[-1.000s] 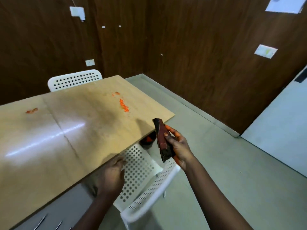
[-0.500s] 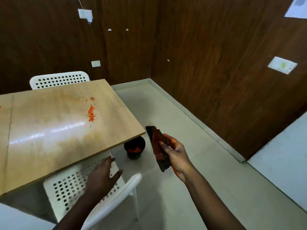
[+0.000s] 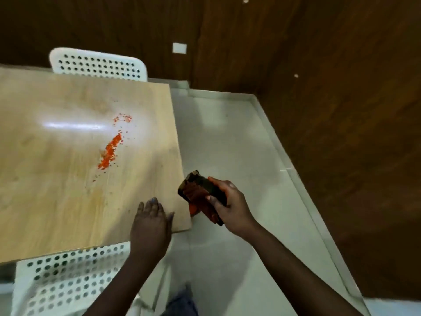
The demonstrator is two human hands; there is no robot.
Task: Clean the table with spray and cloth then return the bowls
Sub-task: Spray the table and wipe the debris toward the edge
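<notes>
A light wooden table fills the left of the view, with a streak of orange-red crumbs near its right side. My right hand grips a folded dark red-brown cloth just off the table's near right corner. My left hand lies flat with straight fingers on the table near that corner. A bit of orange shows under the cloth, below the table corner; what it is cannot be told. No spray or bowls are visible on the table.
A white perforated chair stands at the table's far side, and another white perforated chair sits at the near edge below my left arm. Pale floor runs to the right, bounded by dark wooden walls.
The view has swung over the table's corner. My left hand moved from the near chair onto the tabletop. My right hand keeps the cloth, now beside the corner, hiding the dark bowl on the floor.
</notes>
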